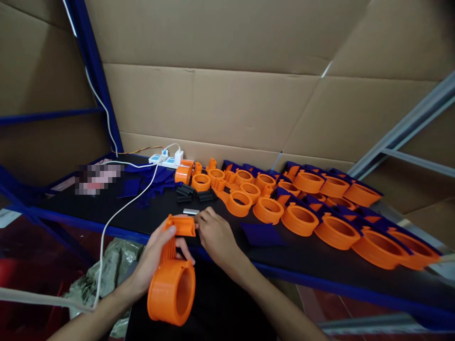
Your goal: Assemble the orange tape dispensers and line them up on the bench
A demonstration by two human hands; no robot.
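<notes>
My left hand (153,255) is wrapped round the stem of an orange plastic part (173,279), a wide ring with a flat bracket on top, held over the near edge of the black bench (309,258). My right hand (215,234) is at the bracket end, fingers bent and pinched against it; whether they hold something small is hidden. A small silver strip (191,211) lies on the bench just beyond the fingers.
Several more orange rings (300,219) with dark blue pieces run in rows across the bench to the right. Small black blocks (186,191) and blue sheets (262,233) lie nearby. A white power strip (167,159) with cables sits at the back left. Cardboard walls enclose the bench.
</notes>
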